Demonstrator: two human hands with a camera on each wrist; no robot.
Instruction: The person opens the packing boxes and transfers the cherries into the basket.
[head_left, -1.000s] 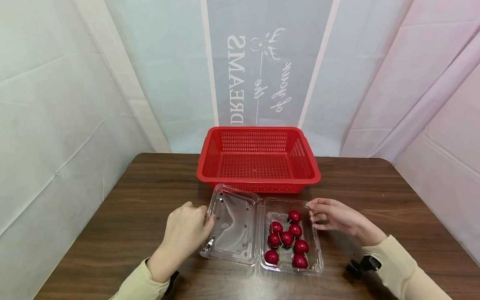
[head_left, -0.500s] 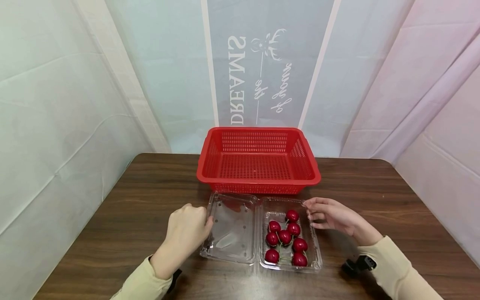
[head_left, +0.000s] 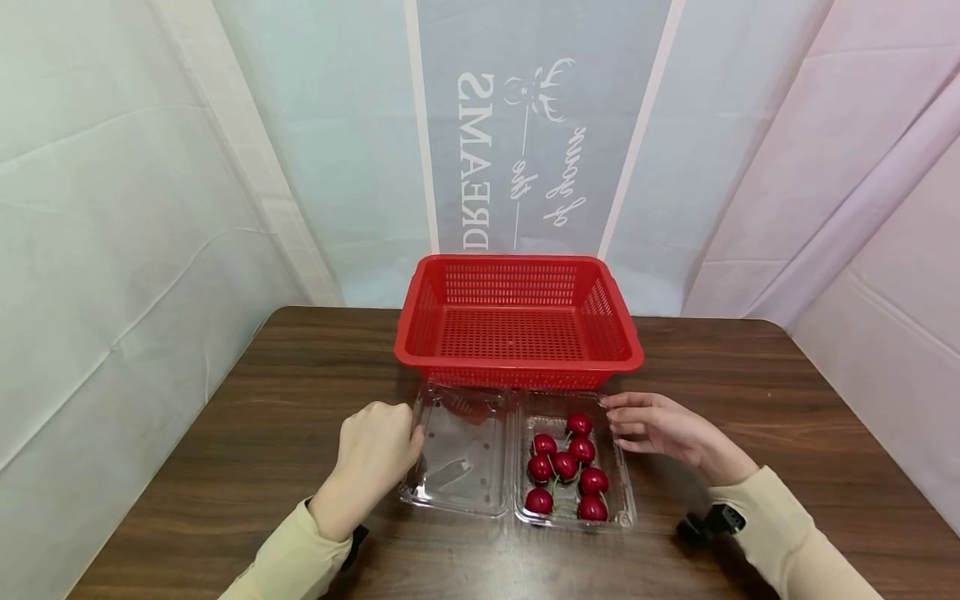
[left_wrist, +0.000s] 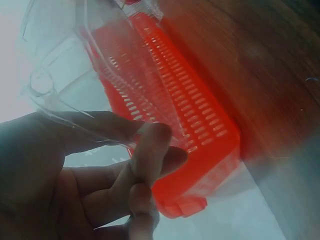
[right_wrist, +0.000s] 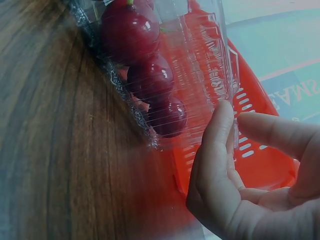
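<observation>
A clear plastic clamshell lies opened flat in the head view, its lid [head_left: 461,450] on the left and its tray [head_left: 624,492] on the right. Several red cherries [head_left: 564,467] with green stems sit in the tray. My left hand [head_left: 375,454] pinches the lid's outer edge, fingers curled; the left wrist view shows thumb and fingers [left_wrist: 150,155] at the clear rim. With thumb and fingertips my right hand [head_left: 667,433] pinches the tray's upper right rim, seen also in the right wrist view beside the cherries [right_wrist: 150,77].
A red perforated basket [head_left: 517,364] stands just behind the clamshell, with nothing in it. Both rest on a dark wooden table [head_left: 300,400]. Pale curtains [head_left: 360,150] with mirrored lettering hang behind and at the sides.
The lid has tilted down flatter on the left. The tray with its cherries has shifted slightly left and toward the basket, along with my right hand.
</observation>
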